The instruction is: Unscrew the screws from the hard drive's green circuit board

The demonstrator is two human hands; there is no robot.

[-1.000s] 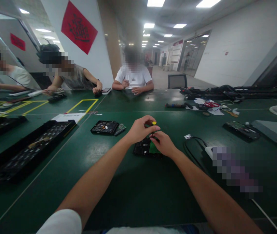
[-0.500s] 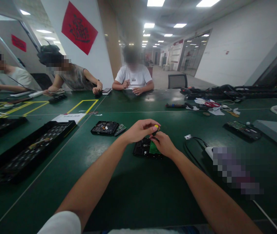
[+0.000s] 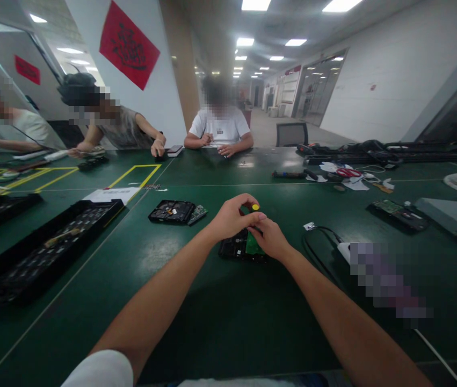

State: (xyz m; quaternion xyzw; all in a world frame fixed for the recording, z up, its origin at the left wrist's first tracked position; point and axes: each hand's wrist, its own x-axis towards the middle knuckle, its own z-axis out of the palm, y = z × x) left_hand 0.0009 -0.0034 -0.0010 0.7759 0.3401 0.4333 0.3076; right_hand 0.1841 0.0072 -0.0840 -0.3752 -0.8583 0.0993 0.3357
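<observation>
In the middle of the table lies a black hard drive (image 3: 232, 247) with a green circuit board (image 3: 254, 244) on its right part. Above it stands a small screwdriver (image 3: 255, 207) with a yellow cap, roughly upright. My left hand (image 3: 234, 217) is closed around the handle, thumb and fingers near the top. My right hand (image 3: 271, 237) is closed lower down, its fingertips pinched about the screwdriver's shaft over the board. The screwdriver's tip is hidden behind my fingers.
An opened hard drive (image 3: 172, 211) and a loose circuit board (image 3: 198, 214) lie to the left, beyond them a long black tray (image 3: 46, 252). On the right are a cable (image 3: 325, 228), another drive (image 3: 397, 215) and a grey box (image 3: 451, 215). Co-workers sit across the table.
My left thumb and fingers have shifted around the screwdriver's handle, and the yellow cap has moved slightly. My right hand and the hard drive stay in place.
</observation>
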